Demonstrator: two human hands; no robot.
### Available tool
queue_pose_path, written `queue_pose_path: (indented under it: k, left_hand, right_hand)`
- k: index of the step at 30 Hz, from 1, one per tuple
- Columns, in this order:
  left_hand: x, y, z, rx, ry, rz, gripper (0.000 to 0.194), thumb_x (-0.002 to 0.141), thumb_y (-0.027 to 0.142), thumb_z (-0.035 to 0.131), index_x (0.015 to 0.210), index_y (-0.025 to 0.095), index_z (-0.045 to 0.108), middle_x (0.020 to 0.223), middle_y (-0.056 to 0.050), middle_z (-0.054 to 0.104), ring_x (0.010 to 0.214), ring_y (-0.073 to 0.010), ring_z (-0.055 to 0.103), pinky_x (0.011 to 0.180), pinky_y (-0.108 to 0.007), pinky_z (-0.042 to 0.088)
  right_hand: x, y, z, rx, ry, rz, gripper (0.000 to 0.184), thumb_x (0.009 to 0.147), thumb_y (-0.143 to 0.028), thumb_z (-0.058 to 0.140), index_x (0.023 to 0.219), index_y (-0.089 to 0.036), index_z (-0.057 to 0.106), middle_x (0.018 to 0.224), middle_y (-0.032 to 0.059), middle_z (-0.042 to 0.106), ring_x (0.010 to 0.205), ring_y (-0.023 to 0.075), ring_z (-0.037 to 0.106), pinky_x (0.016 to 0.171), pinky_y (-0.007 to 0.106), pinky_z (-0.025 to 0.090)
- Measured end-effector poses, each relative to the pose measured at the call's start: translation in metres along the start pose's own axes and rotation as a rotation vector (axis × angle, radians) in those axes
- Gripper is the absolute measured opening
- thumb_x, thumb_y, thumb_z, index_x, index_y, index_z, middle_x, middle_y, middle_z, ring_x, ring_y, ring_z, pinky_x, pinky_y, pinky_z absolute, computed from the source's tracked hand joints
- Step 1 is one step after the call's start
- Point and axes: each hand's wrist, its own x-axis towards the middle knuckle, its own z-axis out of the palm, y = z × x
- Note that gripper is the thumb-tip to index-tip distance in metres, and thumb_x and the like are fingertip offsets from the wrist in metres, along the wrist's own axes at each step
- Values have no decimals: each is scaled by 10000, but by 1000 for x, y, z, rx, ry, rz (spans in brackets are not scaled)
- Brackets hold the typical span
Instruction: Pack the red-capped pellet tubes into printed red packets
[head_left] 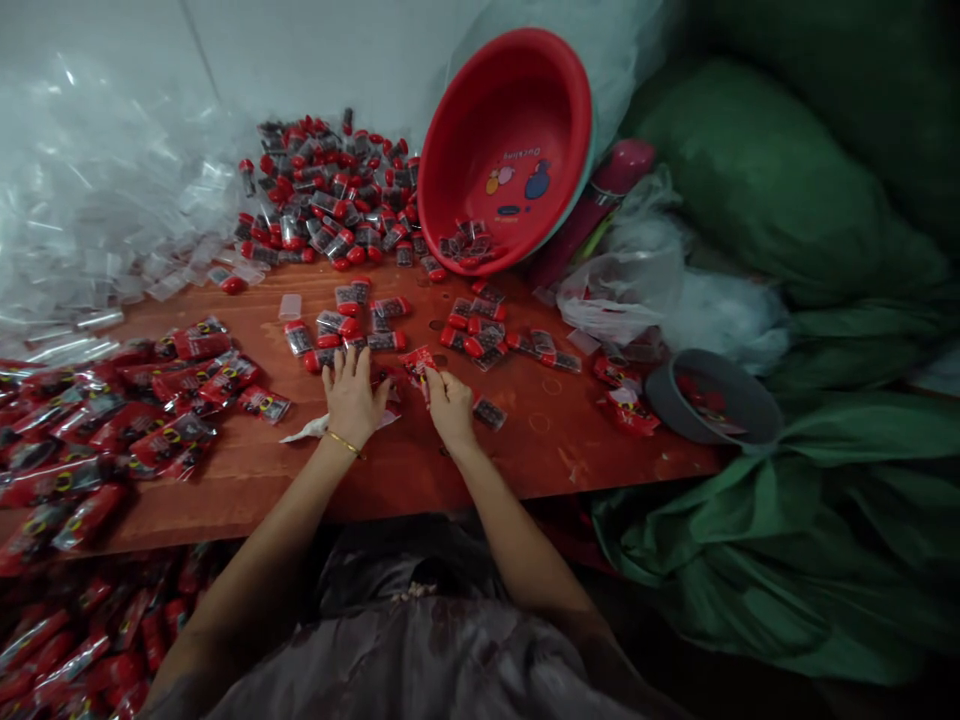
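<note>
Stretching across the scene, a reddish wooden desk [630, 465] carries the small goods, with big green sacks [780, 180] bulging along its right side. A heap of clear plastic pieces [112, 200] covers the far left, and a pile of shiny red packets [142, 410] lies on the near left. The red basin [457, 130] leans tilted at the far side, its cartoon print showing and a few small containers lying in its lower part. Just left of it is a pile of red-capped containers [337, 200] with dark contents. A clear plastic bag [622, 290] sits right of the basin, and nearer, at the desk's right end, stands a grey bowl [667, 405] with small red items in it.

The left hand [352, 400] is spread with its palm down and grips nothing visible, its fingertips at a loose group of red-capped containers; whether they touch is unclear. The right hand [450, 405] pinches a red packet [418, 362] between thumb and fingers, near the middle of the desk. A white scrap [307, 430] lies beside the left wrist, which wears a thin gold bracelet [345, 444].
</note>
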Motion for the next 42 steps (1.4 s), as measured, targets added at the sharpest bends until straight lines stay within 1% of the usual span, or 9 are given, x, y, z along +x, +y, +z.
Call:
queue_pose_path:
  k: [5,7,10,15,20,26,31,37,42]
  left_hand:
    - [-7,16,-16,-285,-2,40,409,865,452,452,1036,161,682,1151,-125,667,1196,-291,521,1017,-422,345]
    - [-12,21,-18,-491,-140,-51,400,812,506,527,895,165,717,889,-78,726,906,-241,646,830,-338,454]
    - [-20,28,-14,-868,-237,-254,385,695,520,653,754,146,719,639,-12,672,581,-138,575,580,-246,424]
    - [-28,40,-10,-1291,-193,-544,367,491,413,814,707,132,720,619,5,671,568,-88,540,587,-207,433]
    - [-30,43,-22,-1370,-241,-787,410,396,362,865,692,132,698,648,-24,687,570,-110,600,537,-207,447]
    - [-34,46,-18,-1395,-285,-834,450,371,385,877,684,134,674,612,-13,670,516,-100,582,491,-201,439]
    - [-40,48,-16,-1379,-293,-832,418,412,378,870,694,135,679,613,-2,665,519,-95,582,495,-204,442]
    - [-44,51,-23,-1374,-261,-795,416,404,396,867,678,128,705,599,-5,672,508,-89,566,518,-215,442]
    - [-48,58,-23,-1381,-280,-670,394,436,423,849,676,137,724,640,-9,692,585,-105,571,602,-235,456]
  right_hand:
    - [-8,-7,-3,-118,51,-86,432,916,-417,387,563,-200,507,492,-18,499,480,117,452,503,224,312]
    - [-13,-11,-4,-130,32,-155,434,935,-407,357,595,-193,520,510,-19,501,481,111,440,494,217,308]
    - [-22,-17,-2,-144,-2,-234,419,951,-382,337,638,-186,537,533,-23,510,492,103,443,499,207,317]
    - [-35,-23,-9,-207,-23,-292,434,955,-382,328,628,-195,545,525,-10,530,488,122,462,513,230,337]
    - [-37,-6,-59,-322,-2,-327,352,932,-398,369,882,-162,626,846,100,675,817,216,579,791,336,421]
    - [-35,34,-99,-791,-46,-161,401,828,-406,574,1119,-130,581,1197,181,599,1075,338,502,862,478,404]
    - [-46,38,-96,-609,-46,-160,326,785,-352,630,1047,-162,591,1050,143,665,979,302,579,839,457,439]
    - [-77,7,-104,-137,-167,-221,354,765,-364,665,1079,-219,589,987,48,691,855,192,656,793,321,513]
    - [-85,-12,-108,-95,-241,-256,338,755,-327,674,1072,-233,605,981,40,694,857,186,659,805,312,520]
